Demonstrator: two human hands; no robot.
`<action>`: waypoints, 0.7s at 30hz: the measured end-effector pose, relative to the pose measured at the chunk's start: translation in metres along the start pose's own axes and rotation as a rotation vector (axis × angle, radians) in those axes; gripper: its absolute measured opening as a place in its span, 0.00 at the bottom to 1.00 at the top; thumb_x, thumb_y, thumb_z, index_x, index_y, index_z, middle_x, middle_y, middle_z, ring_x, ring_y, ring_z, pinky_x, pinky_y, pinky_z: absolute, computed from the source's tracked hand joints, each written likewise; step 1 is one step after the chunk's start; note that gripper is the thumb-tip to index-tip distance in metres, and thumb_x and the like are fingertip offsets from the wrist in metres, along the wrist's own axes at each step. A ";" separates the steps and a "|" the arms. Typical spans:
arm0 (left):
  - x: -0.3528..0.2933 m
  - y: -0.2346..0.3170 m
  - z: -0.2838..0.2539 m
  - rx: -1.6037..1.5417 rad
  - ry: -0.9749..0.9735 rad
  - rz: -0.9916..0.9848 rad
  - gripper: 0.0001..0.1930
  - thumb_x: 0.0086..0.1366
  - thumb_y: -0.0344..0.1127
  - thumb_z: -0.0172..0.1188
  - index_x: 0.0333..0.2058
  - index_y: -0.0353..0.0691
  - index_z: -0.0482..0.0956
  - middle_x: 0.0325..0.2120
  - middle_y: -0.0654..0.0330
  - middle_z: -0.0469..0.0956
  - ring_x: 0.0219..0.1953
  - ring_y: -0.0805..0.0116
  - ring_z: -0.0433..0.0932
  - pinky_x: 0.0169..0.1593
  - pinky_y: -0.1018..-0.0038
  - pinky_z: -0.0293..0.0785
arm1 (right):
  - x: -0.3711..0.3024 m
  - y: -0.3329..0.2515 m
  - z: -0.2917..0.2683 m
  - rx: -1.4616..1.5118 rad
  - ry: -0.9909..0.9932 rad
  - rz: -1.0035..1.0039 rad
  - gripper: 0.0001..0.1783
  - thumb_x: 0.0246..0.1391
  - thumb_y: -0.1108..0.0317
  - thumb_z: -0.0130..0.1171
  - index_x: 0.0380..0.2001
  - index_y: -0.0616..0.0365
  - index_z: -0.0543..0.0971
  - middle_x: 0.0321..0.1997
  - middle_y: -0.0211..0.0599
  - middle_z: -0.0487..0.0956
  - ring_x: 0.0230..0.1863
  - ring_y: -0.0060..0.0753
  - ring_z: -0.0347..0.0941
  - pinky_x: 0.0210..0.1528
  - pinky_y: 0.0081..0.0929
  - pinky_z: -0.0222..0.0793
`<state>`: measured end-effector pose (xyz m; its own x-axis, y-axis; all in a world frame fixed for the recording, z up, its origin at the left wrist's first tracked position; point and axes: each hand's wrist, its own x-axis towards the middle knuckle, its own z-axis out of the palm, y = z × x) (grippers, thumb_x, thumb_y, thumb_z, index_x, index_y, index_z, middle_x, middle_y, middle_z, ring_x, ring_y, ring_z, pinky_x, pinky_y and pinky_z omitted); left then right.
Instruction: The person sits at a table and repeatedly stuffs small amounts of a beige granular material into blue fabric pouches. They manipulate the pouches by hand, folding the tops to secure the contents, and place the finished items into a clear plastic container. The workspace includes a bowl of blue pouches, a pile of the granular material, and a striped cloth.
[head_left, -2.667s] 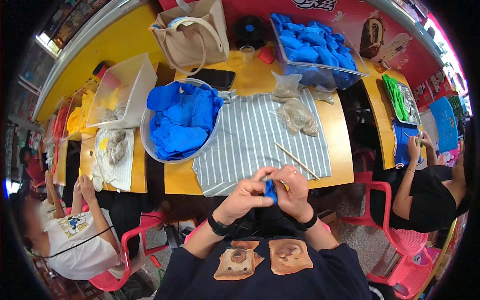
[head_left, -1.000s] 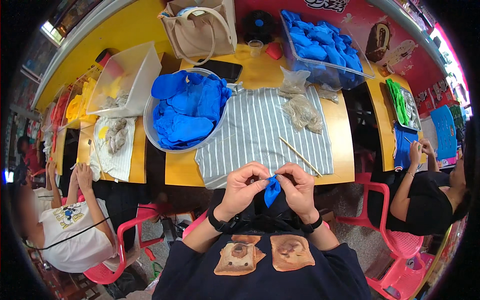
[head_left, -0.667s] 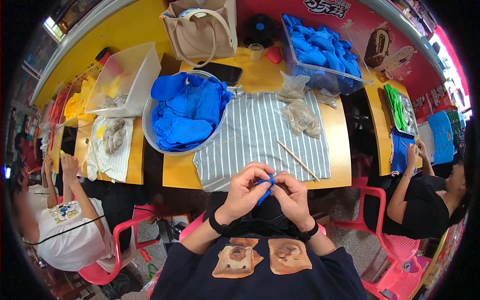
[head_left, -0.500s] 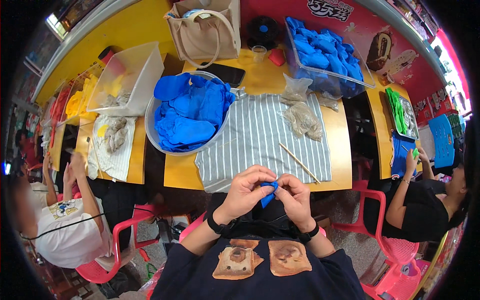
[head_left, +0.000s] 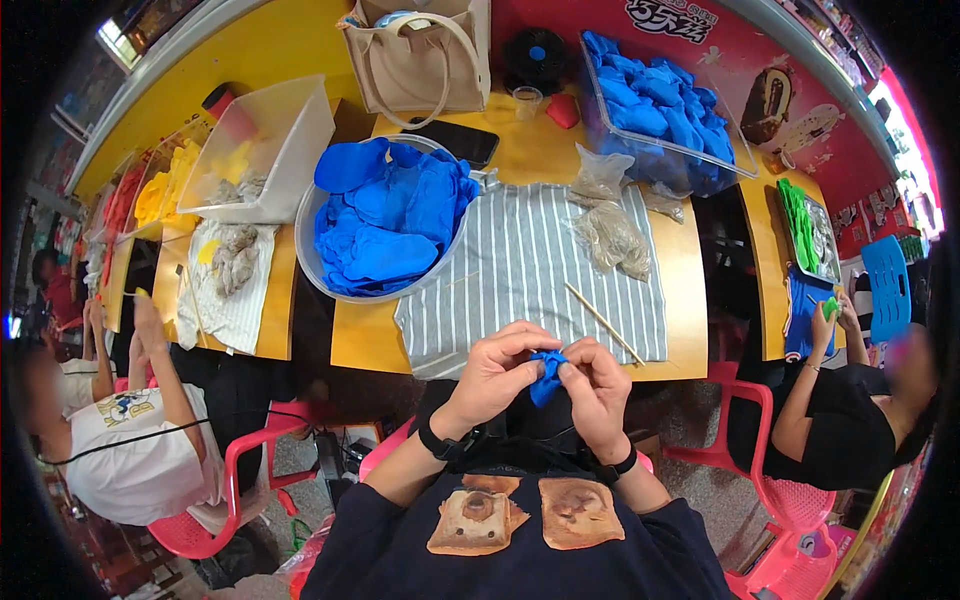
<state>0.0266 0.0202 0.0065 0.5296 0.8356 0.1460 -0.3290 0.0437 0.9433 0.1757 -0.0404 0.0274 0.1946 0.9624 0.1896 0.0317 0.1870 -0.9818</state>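
Note:
A small blue fabric piece (head_left: pixel 547 379) is pinched between my two hands, just off the table's near edge. My left hand (head_left: pixel 497 374) grips its left side with thumb and fingers. On its other side, my right hand (head_left: pixel 596 388) holds the edge between thumb and fingertips. Ahead of my hands lies a grey-and-white striped cloth (head_left: pixel 520 270), with a thin wooden stick (head_left: pixel 604 322) on it. Bags of greyish-brown filling (head_left: pixel 612 240) rest on the cloth's far right part. A round clear tub (head_left: pixel 301 240) at the left holds flat blue fabric pieces (head_left: pixel 385 225).
A clear bin (head_left: pixel 665 160) of stuffed blue pieces stands at the back right. Behind the tub are a phone (head_left: pixel 460 142), a beige tote bag (head_left: pixel 420 70), a plastic cup (head_left: pixel 527 100) and a black fan (head_left: pixel 538 58). People work at both sides, near pink chairs (head_left: pixel 765 430).
The blue piece has been shifted in my fingers and now shows more above them. My right hand has moved slightly right. The scene sits slightly farther right in the picture.

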 end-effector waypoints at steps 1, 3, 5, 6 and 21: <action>-0.002 -0.001 0.000 0.026 0.006 0.003 0.14 0.57 0.19 0.54 0.43 0.31 0.78 0.39 0.58 0.74 0.40 0.72 0.75 0.42 0.78 0.72 | -0.001 0.002 -0.001 0.006 0.014 0.028 0.03 0.52 0.82 0.52 0.27 0.64 0.71 0.26 0.32 0.70 0.27 0.18 0.64 0.29 0.18 0.60; -0.001 -0.001 0.000 0.178 0.017 0.078 0.12 0.55 0.19 0.55 0.39 0.30 0.78 0.36 0.56 0.75 0.37 0.69 0.76 0.39 0.76 0.73 | 0.000 0.004 -0.001 -0.052 0.026 -0.002 0.03 0.50 0.83 0.53 0.27 0.64 0.71 0.25 0.34 0.70 0.24 0.22 0.65 0.27 0.20 0.61; 0.002 0.004 0.001 0.443 0.035 0.223 0.09 0.53 0.19 0.57 0.35 0.30 0.76 0.33 0.53 0.76 0.33 0.64 0.78 0.35 0.74 0.74 | 0.002 0.002 -0.002 -0.225 -0.055 -0.202 0.05 0.47 0.84 0.54 0.26 0.64 0.71 0.24 0.38 0.70 0.23 0.30 0.67 0.26 0.24 0.62; 0.002 0.005 0.003 0.550 0.075 0.245 0.09 0.51 0.18 0.57 0.33 0.30 0.76 0.32 0.53 0.76 0.32 0.63 0.78 0.35 0.74 0.74 | 0.003 0.000 -0.003 -0.309 -0.097 -0.304 0.05 0.45 0.84 0.55 0.26 0.64 0.70 0.24 0.40 0.70 0.22 0.33 0.68 0.25 0.26 0.63; -0.001 -0.007 -0.003 0.197 0.057 -0.036 0.08 0.58 0.20 0.56 0.38 0.30 0.79 0.30 0.57 0.77 0.32 0.70 0.77 0.35 0.76 0.72 | 0.000 0.005 -0.001 0.099 -0.067 0.153 0.03 0.53 0.82 0.55 0.28 0.64 0.72 0.26 0.28 0.71 0.26 0.14 0.64 0.28 0.16 0.60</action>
<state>0.0263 0.0204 -0.0008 0.4914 0.8652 0.0998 -0.1490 -0.0294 0.9884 0.1766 -0.0397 0.0227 0.1237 0.9915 0.0412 -0.0908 0.0527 -0.9945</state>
